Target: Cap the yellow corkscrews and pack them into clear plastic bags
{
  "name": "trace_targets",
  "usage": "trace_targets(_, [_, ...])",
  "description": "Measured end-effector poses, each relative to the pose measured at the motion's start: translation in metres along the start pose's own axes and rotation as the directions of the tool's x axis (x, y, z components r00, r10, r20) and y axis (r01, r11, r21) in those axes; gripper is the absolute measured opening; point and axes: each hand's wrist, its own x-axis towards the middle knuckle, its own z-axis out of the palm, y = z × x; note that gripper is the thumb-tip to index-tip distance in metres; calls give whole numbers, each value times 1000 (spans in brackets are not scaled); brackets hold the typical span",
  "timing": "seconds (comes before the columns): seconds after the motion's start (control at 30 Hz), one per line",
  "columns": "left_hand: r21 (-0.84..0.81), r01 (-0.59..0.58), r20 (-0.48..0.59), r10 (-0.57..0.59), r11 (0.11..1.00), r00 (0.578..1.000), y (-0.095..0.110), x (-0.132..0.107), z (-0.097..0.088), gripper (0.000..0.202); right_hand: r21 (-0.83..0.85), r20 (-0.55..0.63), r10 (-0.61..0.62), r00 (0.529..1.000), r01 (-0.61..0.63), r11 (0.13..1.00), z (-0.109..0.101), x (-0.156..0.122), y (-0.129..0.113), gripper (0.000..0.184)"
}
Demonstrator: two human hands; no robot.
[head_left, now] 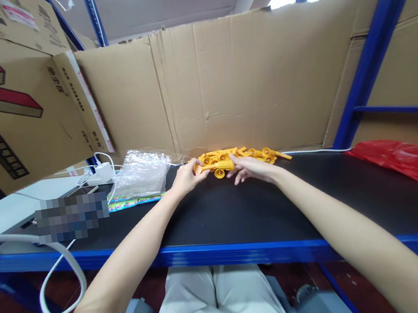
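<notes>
A yellow plastic piece (223, 166), with a thin stem and a thicker ribbed end, lies level between my two hands. My left hand (186, 177) is closed, pinching its thin end. The thumb of my right hand (253, 167) is against the thicker end, and its other fingers curl loosely below. Right behind is a pile of similar yellow plastic pieces (266, 152), several showing round cup-shaped ends. One yellow cup (219, 173) sits in front of the pile, just under the held piece. The exact kind of these pieces is too small to make out.
A clear plastic bag (144, 172) lies left of my hands on a colourful packet (133, 202). A white charger with cables (102, 172) stands farther left. On the right lies a red plastic bag (410, 163). A cardboard wall (241, 83) closes the back; the blue shelf edge (247, 253) runs in front.
</notes>
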Motion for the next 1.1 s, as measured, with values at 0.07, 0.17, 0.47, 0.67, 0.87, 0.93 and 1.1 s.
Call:
trace_targets(0.07, [6, -7, 0, 7, 1000, 1000, -1, 0, 0, 28, 9, 16, -89, 996, 89, 996, -2, -2, -1, 37])
trace_targets(0.17, [34, -44, -10, 44, 998, 999, -1, -1, 1, 30, -16, 0, -135, 991, 135, 991, -2, -3, 0, 29])
trace_targets(0.47, [76, -98, -41, 101, 992, 994, 5, -3, 1, 33, 55, -127, 2, 992, 5, 999, 11, 4, 2, 52])
trace_targets(0.67, [78, -86, -27, 88, 993, 996, 6, -3, 2, 32, 64, -16, 77, 997, -76, 995, 7, -1, -4, 58])
trace_targets(0.87, [84, -78, -30, 81, 993, 996, 2, -2, 2, 31, 113, 10, -63, 998, 62, 992, 4, -1, -1, 24])
trace_targets(0.93, [82, -76, -30, 78, 994, 996, 1, -2, 2, 31, 119, 25, -47, 999, 44, 992, 4, 0, 0, 30])
trace_targets(1.1, [73, -73, -26, 75, 995, 997, -2, -2, 2, 31, 211, 117, 13, 993, -38, 977, -2, 1, 1, 53])
